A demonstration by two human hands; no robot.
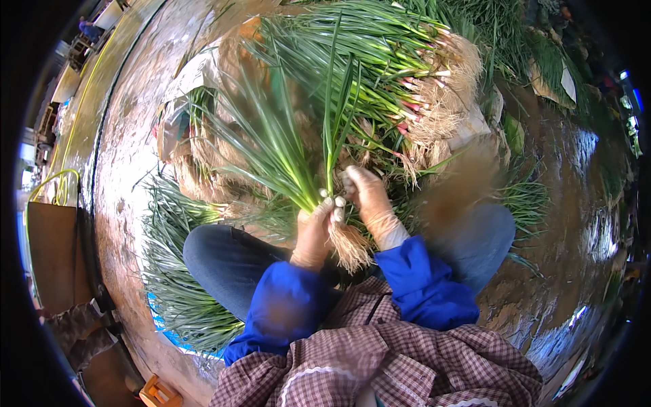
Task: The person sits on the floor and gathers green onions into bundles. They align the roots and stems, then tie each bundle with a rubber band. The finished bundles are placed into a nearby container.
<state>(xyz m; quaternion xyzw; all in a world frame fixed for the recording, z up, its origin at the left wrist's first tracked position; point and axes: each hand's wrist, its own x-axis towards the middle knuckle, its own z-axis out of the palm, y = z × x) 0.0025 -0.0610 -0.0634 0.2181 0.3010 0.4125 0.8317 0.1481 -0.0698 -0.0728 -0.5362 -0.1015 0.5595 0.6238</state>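
Note:
In the middle of the head view, my left hand, in a pale thin glove, is closed around the lower stems of a bunch of green onions. Its white bulbs and stringy roots stick out below my fingers, and the leaves fan up and left. A separate upright green stalk stands between my hands, its base at the bunch. Just right of it is my right hand, gloved too, with curled fingers; whether they pinch anything is unclear. Beyond my hands lies a large pile of green onions, roots towards the right.
More green onions lie left of my knee, partly on a blue sheet. Rooty bundles sit at the upper left. The wet floor surrounds them. An orange plastic stool is at the lower left, near a brown board.

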